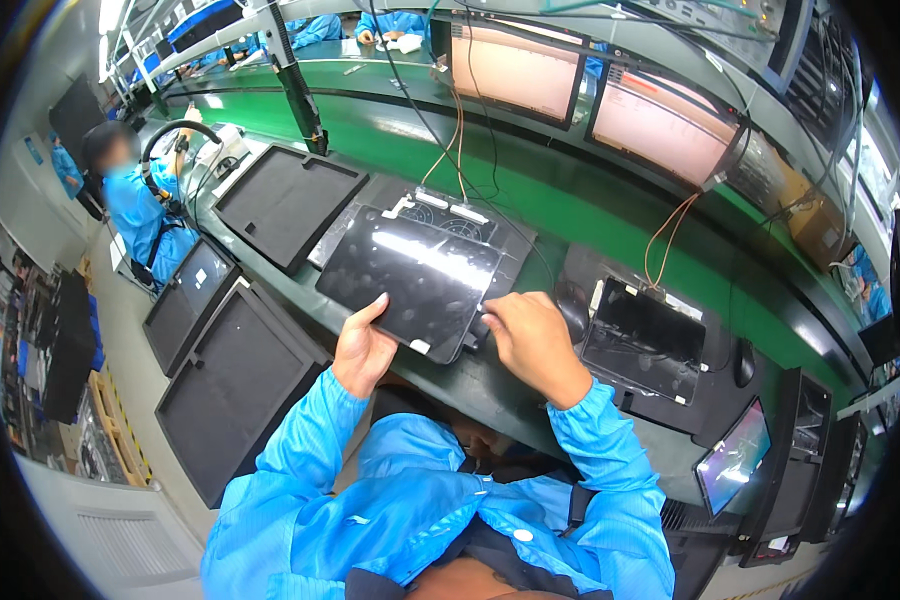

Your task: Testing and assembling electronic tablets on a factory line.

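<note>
The glossy black tablet panel (410,280) lies tilted above the fixture (450,222) on the dark green workbench (570,215), apparently raised at its near edge so that both hands can work along that edge. The left hand (362,345) is partly closed, thumb on top, gripping the near left corner. The right hand (530,340) is curled loosely, fingertips at the near right edge; a firm hold cannot be confirmed.
</note>
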Tool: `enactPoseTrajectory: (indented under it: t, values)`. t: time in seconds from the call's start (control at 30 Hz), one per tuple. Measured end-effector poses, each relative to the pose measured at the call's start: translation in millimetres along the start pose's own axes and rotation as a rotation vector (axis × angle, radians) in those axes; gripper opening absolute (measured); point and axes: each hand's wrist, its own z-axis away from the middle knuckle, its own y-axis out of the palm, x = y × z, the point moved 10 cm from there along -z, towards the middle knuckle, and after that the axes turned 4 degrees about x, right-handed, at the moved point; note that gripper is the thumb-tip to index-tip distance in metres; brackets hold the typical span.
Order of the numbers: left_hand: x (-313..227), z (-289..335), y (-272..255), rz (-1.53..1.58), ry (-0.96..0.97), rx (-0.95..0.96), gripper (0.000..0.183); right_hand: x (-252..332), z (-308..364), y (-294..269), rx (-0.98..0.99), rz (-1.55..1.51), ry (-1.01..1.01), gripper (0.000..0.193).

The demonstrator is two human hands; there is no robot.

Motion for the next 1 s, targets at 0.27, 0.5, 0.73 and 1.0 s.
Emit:
enactPoseTrajectory:
  t: [0.27, 0.5, 0.73, 1.0]
  values:
    - [25, -93, -17, -0.026, -0.112, -0.026, 0.031, -53, -15, 60, 0.246, 0.297, 0.242, 0.077]
    - [22, -70, -24, -0.752, -0.695, 0.052, 0.064, -94, -8, 73, 0.259, 0.283, 0.297, 0.075]
    - [-111, -92, -8, -1.868, 0.572, -0.104, 0.064, -70, -18, 87, 0.272, 0.389, 0.171, 0.066]
    - [-93, -109, -4, -2.132, 0.534, -0.073, 0.082, -79, -16, 96, 0.228, 0.382, 0.18, 0.07]
